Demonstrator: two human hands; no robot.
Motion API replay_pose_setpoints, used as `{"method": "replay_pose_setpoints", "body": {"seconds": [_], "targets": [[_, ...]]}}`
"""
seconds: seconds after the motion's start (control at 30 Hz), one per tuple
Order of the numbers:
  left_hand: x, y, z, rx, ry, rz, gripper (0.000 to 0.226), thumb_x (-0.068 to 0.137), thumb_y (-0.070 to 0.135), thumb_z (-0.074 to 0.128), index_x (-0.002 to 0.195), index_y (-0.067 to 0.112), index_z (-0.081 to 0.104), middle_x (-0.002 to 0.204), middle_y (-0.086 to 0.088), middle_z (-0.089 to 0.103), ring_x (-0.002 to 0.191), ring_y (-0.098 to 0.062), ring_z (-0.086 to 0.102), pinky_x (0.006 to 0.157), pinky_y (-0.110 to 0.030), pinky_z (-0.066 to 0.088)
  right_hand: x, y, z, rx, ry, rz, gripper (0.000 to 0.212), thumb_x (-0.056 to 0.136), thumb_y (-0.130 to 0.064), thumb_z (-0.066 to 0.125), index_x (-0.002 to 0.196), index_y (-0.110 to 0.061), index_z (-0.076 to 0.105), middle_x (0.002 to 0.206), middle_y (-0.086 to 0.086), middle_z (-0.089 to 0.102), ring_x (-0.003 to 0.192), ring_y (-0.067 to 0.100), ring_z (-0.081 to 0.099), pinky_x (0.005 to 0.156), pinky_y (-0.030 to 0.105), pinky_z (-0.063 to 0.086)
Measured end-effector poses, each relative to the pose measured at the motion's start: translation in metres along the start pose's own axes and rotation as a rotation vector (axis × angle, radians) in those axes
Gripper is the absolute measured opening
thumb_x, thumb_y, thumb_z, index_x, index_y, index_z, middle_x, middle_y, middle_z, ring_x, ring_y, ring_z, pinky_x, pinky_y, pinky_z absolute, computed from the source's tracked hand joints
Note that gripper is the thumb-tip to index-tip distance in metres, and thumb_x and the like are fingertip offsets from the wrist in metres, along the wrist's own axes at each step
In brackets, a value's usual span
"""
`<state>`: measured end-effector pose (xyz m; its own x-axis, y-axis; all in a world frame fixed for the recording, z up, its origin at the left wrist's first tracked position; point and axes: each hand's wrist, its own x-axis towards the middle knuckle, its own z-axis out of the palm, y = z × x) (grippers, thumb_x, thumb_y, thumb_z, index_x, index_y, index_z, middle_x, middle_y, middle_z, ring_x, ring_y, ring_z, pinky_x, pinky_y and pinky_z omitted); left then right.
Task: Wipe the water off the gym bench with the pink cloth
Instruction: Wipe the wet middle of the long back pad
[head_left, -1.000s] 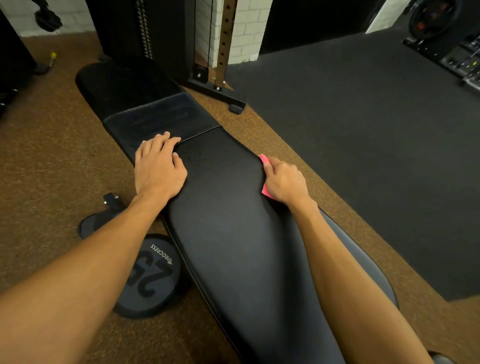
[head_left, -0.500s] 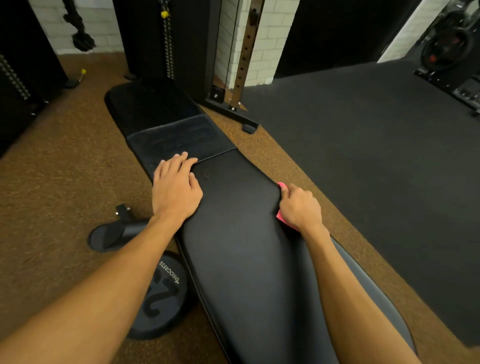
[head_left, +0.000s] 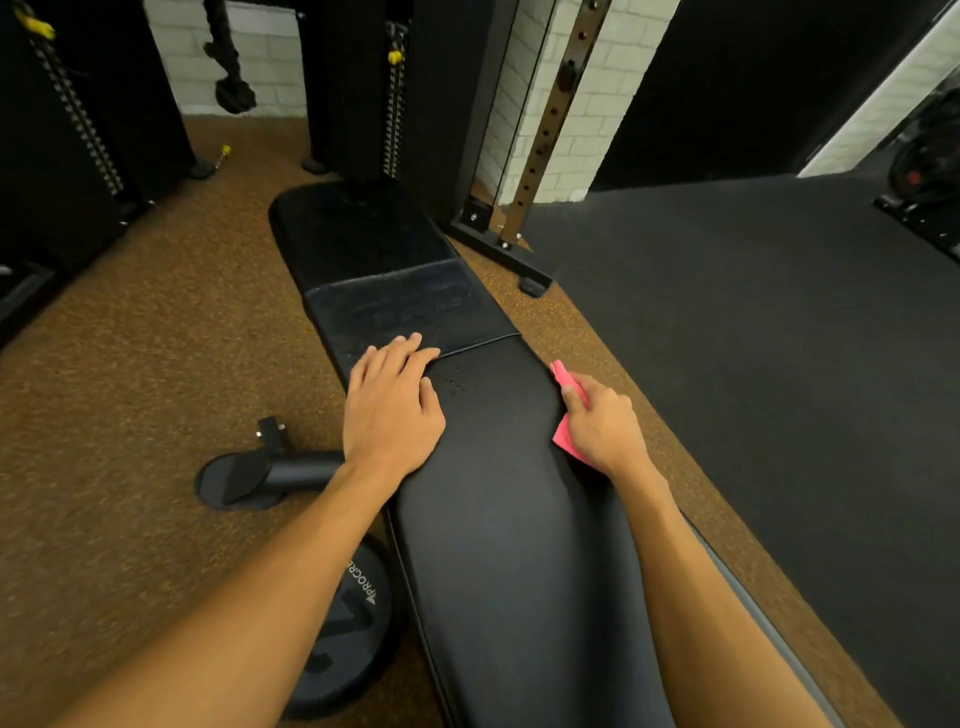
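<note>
A long black padded gym bench (head_left: 498, 519) runs from the near bottom away to the upper middle. My left hand (head_left: 392, 410) lies flat on its left side, fingers spread, beside the seam between two pads. My right hand (head_left: 602, 426) presses the pink cloth (head_left: 563, 439) against the bench's right edge; a pink corner sticks out past my forefinger. A few small water drops (head_left: 454, 384) dot the pad between my hands.
A round weight plate (head_left: 353, 639) lies on the brown floor left of the bench, beside the bench's foot (head_left: 244, 475). A rack upright with its base (head_left: 509, 249) stands at the far right of the bench. Dark rubber flooring (head_left: 753, 364) spreads to the right. Weight stacks stand behind.
The view has tilted up, showing more of the room. My right hand has loosened a little on the bench's right edge, so more pink cloth shows. The left hand stays flat in place.
</note>
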<state>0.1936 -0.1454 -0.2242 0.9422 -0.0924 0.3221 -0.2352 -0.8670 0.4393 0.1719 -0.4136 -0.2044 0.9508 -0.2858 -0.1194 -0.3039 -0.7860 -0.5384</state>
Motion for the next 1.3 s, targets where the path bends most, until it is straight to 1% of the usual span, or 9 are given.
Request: {"method": "replay_pose_setpoints", "body": {"seconds": [0.1,0.33,0.47,0.57,0.7,0.8,1.0,1.17,1.3], "targets": [[0.0,0.002,0.002,-0.011,0.006,0.004,0.042,0.101,0.022,0.052,0.142,0.024,0.061,0.155,0.002,0.053,0.147,-0.017,0.043,0.129,-0.043,0.022,0.014,-0.011,-0.001,-0.094,-0.055,0.125,0.054,0.111,-0.054,0.032,0.114,-0.013,0.067,0.126,0.022,0.067,0.119,0.045,0.06,0.094,0.046,0.048],[0.003,-0.003,0.003,-0.031,0.026,-0.006,0.042,0.1,0.023,0.052,0.141,0.025,0.062,0.154,0.003,0.054,0.146,-0.017,0.044,0.129,-0.042,0.022,0.025,-0.037,0.006,0.048,-0.029,-0.047,0.047,0.112,-0.052,0.039,0.144,-0.028,0.064,0.138,0.003,0.07,0.133,0.031,0.058,0.1,0.034,0.043],[0.003,-0.002,0.003,-0.049,0.017,-0.011,0.041,0.1,0.022,0.052,0.14,0.025,0.063,0.154,0.002,0.054,0.146,-0.016,0.043,0.129,-0.042,0.022,0.03,-0.029,0.003,-0.061,-0.08,0.12,0.049,0.112,-0.048,0.035,0.116,-0.011,0.067,0.125,0.019,0.067,0.121,0.043,0.06,0.091,0.042,0.044],[0.004,-0.001,0.002,-0.056,0.005,-0.011,0.042,0.1,0.021,0.052,0.141,0.024,0.062,0.155,0.002,0.053,0.147,-0.017,0.042,0.129,-0.042,0.021,0.05,-0.055,0.005,-0.09,-0.119,0.17,0.056,0.113,-0.046,0.034,0.133,-0.001,0.06,0.142,0.029,0.056,0.129,0.048,0.054,0.104,0.048,0.044],[0.006,0.0,0.001,-0.088,-0.012,-0.011,0.043,0.102,0.018,0.053,0.144,0.023,0.061,0.157,0.001,0.051,0.15,-0.018,0.039,0.131,-0.041,0.017,0.05,-0.067,0.018,-0.114,-0.027,-0.006,0.051,0.114,-0.048,0.03,0.13,-0.013,0.064,0.13,0.021,0.067,0.123,0.046,0.059,0.096,0.048,0.046],[0.007,-0.002,-0.002,-0.126,-0.021,-0.019,0.043,0.102,0.014,0.053,0.144,0.021,0.062,0.158,0.0,0.051,0.151,-0.018,0.039,0.131,-0.04,0.016,0.03,-0.056,0.024,-0.199,0.011,-0.19,0.045,0.115,-0.035,0.034,0.155,-0.02,0.049,0.154,0.012,0.055,0.139,0.039,0.052,0.11,0.048,0.044],[-0.003,-0.013,-0.008,-0.157,-0.081,0.009,0.045,0.107,0.016,0.046,0.151,0.017,0.055,0.164,0.001,0.043,0.157,-0.015,0.029,0.132,-0.037,0.011,-0.043,-0.043,0.036,-0.377,-0.01,-0.711,0.049,0.115,-0.021,0.032,0.164,-0.015,0.037,0.17,0.006,0.033,0.163,0.03,0.018,0.134,0.039,0.003],[-0.006,-0.027,-0.021,-0.146,-0.085,0.015,0.044,0.108,0.017,0.047,0.151,0.017,0.054,0.164,0.0,0.043,0.157,-0.015,0.029,0.132,-0.037,0.015,-0.058,-0.035,0.036,-0.387,-0.042,-0.41,0.058,0.116,-0.04,0.021,0.17,-0.026,0.008,0.178,-0.006,-0.004,0.163,0.015,-0.016,0.134,0.042,-0.002],[0.001,-0.044,-0.033,-0.166,-0.096,-0.032,0.045,0.108,0.018,0.048,0.152,0.018,0.053,0.166,0.002,0.041,0.157,-0.014,0.027,0.131,-0.037,0.018,-0.03,-0.088,0.054,-0.378,0.015,-0.302,0.059,0.116,-0.038,0.018,0.171,-0.019,0.008,0.178,0.006,-0.003,0.164,0.025,-0.013,0.133,0.044,-0.006]]}}
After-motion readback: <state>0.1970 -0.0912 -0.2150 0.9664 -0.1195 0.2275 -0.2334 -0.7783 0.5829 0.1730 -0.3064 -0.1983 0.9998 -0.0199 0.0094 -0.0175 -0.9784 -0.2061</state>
